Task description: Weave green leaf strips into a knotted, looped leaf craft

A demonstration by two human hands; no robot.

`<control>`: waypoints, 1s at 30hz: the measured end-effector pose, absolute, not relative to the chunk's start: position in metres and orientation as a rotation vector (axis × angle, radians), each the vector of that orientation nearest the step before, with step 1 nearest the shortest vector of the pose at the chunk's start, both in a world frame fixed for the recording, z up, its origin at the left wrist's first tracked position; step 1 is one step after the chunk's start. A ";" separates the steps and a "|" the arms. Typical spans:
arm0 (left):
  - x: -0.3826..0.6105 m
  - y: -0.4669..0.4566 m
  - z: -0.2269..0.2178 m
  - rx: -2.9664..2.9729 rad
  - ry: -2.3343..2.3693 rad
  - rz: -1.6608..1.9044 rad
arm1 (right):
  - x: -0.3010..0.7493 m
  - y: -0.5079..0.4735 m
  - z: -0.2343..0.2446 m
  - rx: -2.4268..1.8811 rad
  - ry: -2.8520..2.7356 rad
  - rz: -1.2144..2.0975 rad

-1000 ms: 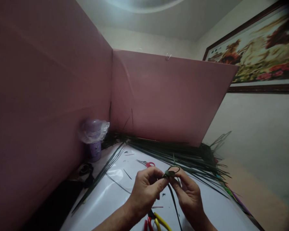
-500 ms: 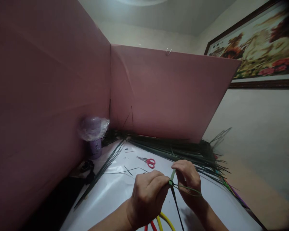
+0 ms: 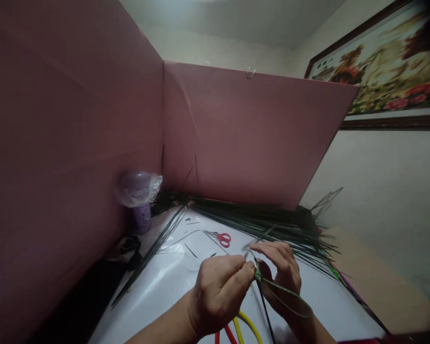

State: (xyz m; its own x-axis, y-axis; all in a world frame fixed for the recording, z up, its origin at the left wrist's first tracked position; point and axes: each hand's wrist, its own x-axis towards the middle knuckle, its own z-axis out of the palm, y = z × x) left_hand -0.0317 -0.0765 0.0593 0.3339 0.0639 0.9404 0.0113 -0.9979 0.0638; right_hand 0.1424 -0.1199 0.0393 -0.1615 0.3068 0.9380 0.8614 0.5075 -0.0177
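Observation:
My left hand point(image 3: 222, 291) is closed in a pinch on a folded long green leaf strip point(image 3: 258, 276), gripping it at a small knot-like bend. From that bend a narrow loop point(image 3: 290, 292) sticks out to the right, passing in front of my right wrist, and a dark stem point(image 3: 265, 308) hangs toward the near edge. My right hand point(image 3: 281, 265) is just to the right, its curled fingertips at the strip's upper end, which is blurred by motion. Red-handled scissors point(image 3: 223, 239) lie on the white tabletop point(image 3: 175, 277) beyond my hands.
Long dark green leaves point(image 3: 251, 217) are piled along the back, with another bunch point(image 3: 152, 255) down the left side. A purple cup point(image 3: 142, 217) with plastic over it stands at the left. Red and yellow tubes point(image 3: 249, 325) lie near me. Pink panels point(image 3: 236, 138) enclose the table.
The upper end of the strip has bent over toward the left, and the loop reaches farther right and lower. My right fingertips have shifted slightly left. A thin strip near the scissors has moved.

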 end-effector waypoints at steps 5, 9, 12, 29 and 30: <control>-0.035 -0.075 0.061 2.591 -0.077 1.748 | 0.138 -0.131 0.042 -0.935 -1.843 -0.668; -0.033 -0.073 0.058 2.572 -0.134 1.751 | 0.135 -0.132 0.045 -0.858 -1.870 -0.666; -0.032 -0.072 0.059 2.530 -0.160 1.812 | 0.132 -0.130 0.046 -0.776 -1.862 -0.675; -0.031 -0.074 0.073 2.626 -0.327 2.002 | 0.142 -0.141 0.033 -0.763 -1.868 -0.592; -0.031 -0.074 0.074 2.624 -0.339 1.997 | 0.142 -0.142 0.033 -0.757 -1.874 -0.603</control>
